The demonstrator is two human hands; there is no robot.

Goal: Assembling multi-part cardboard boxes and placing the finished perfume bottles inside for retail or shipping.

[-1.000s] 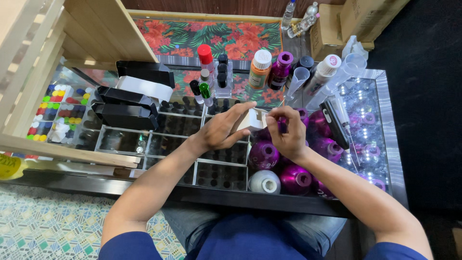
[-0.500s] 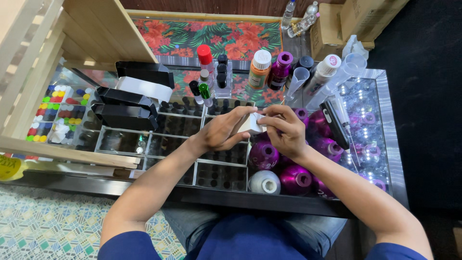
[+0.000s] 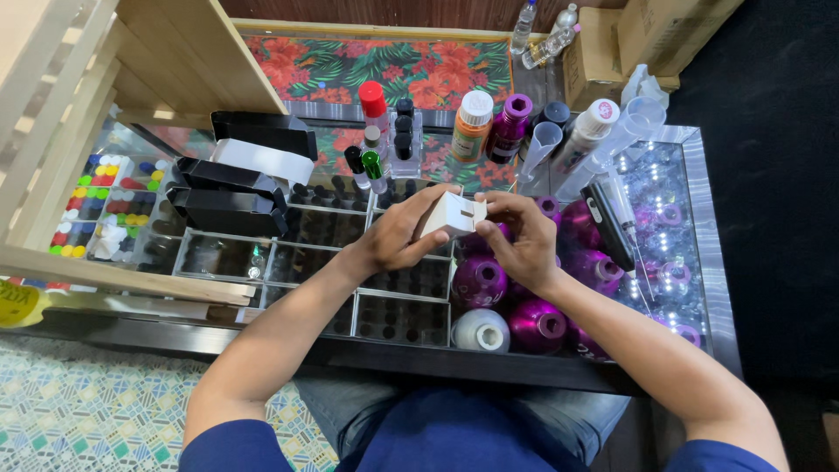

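My left hand (image 3: 398,236) grips a small white carton box (image 3: 448,215) by its side, held above the glass counter. Fingers of my right hand (image 3: 523,238) pinch the box's right end at a flap. Both hands hover over a cluster of shiny purple round bottles (image 3: 479,280) and one white bottle (image 3: 480,330). Under the glass lie clear trays (image 3: 402,319) with rows of dark vials.
Tall bottles stand behind the hands: a red-capped one (image 3: 374,105), an orange one (image 3: 472,127), a purple one (image 3: 510,127), clear measuring cylinders (image 3: 544,144). Black flat cartons (image 3: 232,197) lie left. Coloured caps (image 3: 100,210) fill a tray at far left. Cardboard boxes (image 3: 647,35) sit back right.
My right hand let a dark thin object out of view and moved onto the white box's end. The box has turned slightly between both hands.
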